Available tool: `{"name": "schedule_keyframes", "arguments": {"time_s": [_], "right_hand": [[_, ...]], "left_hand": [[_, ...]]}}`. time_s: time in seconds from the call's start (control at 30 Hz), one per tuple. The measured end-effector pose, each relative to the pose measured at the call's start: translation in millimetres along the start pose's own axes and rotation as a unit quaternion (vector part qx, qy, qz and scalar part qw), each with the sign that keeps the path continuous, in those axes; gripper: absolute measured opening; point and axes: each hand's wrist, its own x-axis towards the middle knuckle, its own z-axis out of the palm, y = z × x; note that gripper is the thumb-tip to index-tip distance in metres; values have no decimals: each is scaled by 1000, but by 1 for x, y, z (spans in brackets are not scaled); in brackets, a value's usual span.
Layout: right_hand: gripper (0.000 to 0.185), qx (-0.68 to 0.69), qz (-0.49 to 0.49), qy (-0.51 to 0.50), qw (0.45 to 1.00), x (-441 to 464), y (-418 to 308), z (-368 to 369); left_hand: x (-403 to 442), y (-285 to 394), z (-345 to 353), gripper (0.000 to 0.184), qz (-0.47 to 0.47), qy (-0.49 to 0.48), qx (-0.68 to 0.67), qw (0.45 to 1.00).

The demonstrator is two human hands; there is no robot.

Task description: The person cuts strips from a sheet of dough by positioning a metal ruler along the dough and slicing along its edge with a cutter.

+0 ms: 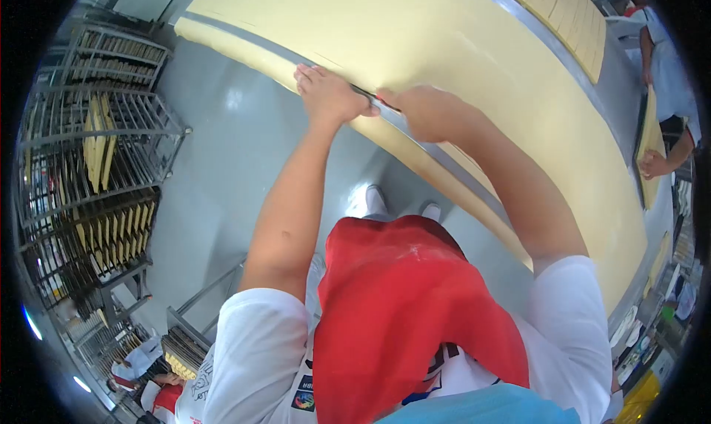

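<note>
A wide, pale yellow sheet that looks like rolled dough (474, 61) covers the table in front of me. Along its near edge lies a long metal straightedge (259, 45). My left hand (331, 98) presses down on the straightedge, fingers and thumb spread. Just to its right, my right hand (428, 113) is closed around what looks like a knife (383, 98). A bit of red handle and a dark blade show beside the straightedge; most of the knife is hidden by my fist. A strip of dough (415, 154) hangs over the table edge on my side.
Metal racks (96, 142) holding yellow slabs stand on the left. Cut yellow strips (559, 17) lie at the table's far side. At the right, a co-worker's hand (653, 165) touches a board with a yellow sheet. Other people (141, 361) appear at lower left.
</note>
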Motion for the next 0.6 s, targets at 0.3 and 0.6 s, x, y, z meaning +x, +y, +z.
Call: {"name": "schedule_keyframes", "arguments": {"time_s": [0.3, 0.6], "right_hand": [[62, -14, 59, -54, 997, -123, 41, 31], [71, -9, -51, 67, 996, -123, 69, 61]], "left_hand": [[6, 3, 3, 141, 10, 9, 55, 998], [-86, 87, 51, 141, 45, -4, 106, 993]]}}
